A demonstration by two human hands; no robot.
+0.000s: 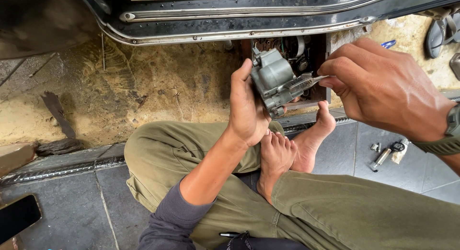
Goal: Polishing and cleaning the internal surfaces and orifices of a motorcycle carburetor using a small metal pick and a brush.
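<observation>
Seen from your head camera, you sit cross-legged and barefoot on a grey tiled floor (72,216) beside a dark vehicle sill (239,20), holding a grey cast-metal mechanical unit (274,80) up in front of a shallow wooden box of small parts (306,53) that rests on the sandy ground. Your left hand (247,106) is wrapped around the unit's left side, fingers closed on the casting and thumb along its back. Your right hand (378,85), a dark watch (448,132) at its wrist, has its fingers pressed together in a pinch on a thin silvery metal tool (314,80) whose tip meets the right side of the unit. Whether the tip sits in a slot or only touches the surface cannot be told. By your right leg, loose small silvery metal fittings (388,152) lie on the tiles, and a black phone (17,216) lies at the far left. The likeliest trouble, judging from the grip, is the thin tool slipping off the casting toward your left fingers, since the unit is steadied by one hand alone in mid-air; a small part freed there could also drop into the sand.
</observation>
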